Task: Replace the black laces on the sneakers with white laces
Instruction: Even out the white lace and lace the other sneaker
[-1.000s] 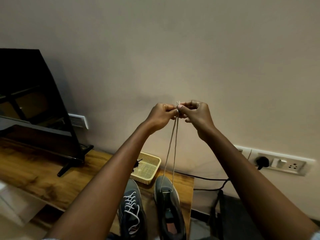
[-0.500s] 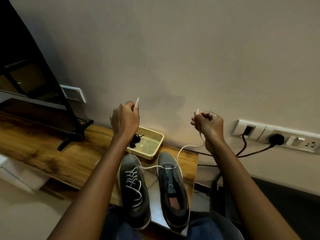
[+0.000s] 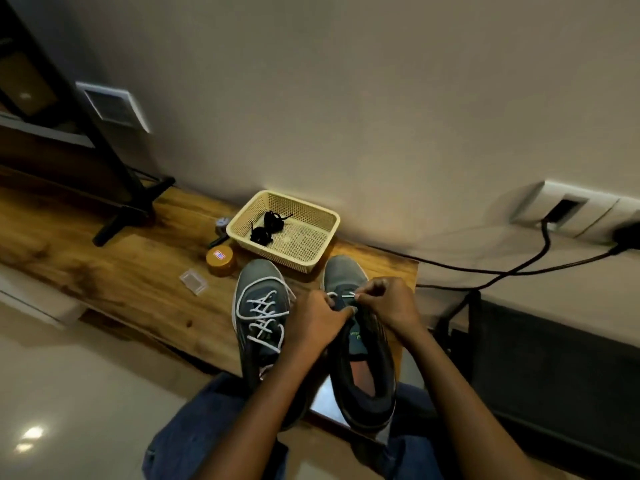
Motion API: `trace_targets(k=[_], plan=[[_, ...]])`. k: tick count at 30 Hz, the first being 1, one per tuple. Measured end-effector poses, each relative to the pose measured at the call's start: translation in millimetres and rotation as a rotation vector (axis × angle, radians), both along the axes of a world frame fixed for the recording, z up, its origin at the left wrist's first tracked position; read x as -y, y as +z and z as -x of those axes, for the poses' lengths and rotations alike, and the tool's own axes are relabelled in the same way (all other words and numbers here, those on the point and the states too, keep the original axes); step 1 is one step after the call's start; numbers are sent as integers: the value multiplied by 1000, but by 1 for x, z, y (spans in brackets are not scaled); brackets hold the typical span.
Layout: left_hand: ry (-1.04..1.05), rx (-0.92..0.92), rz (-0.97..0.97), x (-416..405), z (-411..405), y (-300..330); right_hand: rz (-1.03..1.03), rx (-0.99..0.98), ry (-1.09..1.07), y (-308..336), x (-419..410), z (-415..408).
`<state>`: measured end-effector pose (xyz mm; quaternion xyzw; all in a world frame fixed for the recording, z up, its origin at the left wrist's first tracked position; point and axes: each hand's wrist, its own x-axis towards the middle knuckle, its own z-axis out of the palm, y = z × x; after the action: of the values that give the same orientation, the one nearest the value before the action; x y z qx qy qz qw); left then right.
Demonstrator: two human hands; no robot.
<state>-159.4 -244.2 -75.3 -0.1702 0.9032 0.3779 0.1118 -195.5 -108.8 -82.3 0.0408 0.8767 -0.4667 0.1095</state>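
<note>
Both hands are down on the right sneaker (image 3: 360, 344) now. Left hand (image 3: 320, 318) sits curled at the near-toe eyelets, fingers pinching the white lace (image 3: 341, 299) against the shoe's upper; right hand (image 3: 388, 304) is curled too, thumb and fingertips nipping a lace end just above the tongue. Only a short run of that white lace shows between my knuckles, up by the toe end of the eyelet rows. That sneaker rests on the wooden bench (image 3: 121, 271) with its heel toward my lap, mouth open.

Just to its left stands the left sneaker (image 3: 263, 320), already threaded with its own white lacing (image 3: 265, 315), ends looping loose around the toe. Beyond both toes sits the yellow mesh basket (image 3: 311, 252), and the black laces (image 3: 266, 228) lie bunched in its far left corner. Beside the basket, a round orange tin (image 3: 221, 260) and a small clear plastic case (image 3: 194, 281) rest on the wood. Dark cables (image 3: 519, 268) trail from the wall sockets (image 3: 575, 213) on the right.
</note>
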Motion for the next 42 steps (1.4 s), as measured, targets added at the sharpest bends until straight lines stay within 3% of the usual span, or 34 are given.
trace_targets(k=[5,12,19,42], plan=[[83,16,-122,5,6,-8,-127,46,85,-10,6,5],[35,79,-213,15,15,-7,-232,-13,131,-16,11,4],[47,126,-348,22,16,-11,-225,-26,136,-18,18,3],[49,138,-423,22,16,-8,-138,37,147,-8,16,0]])
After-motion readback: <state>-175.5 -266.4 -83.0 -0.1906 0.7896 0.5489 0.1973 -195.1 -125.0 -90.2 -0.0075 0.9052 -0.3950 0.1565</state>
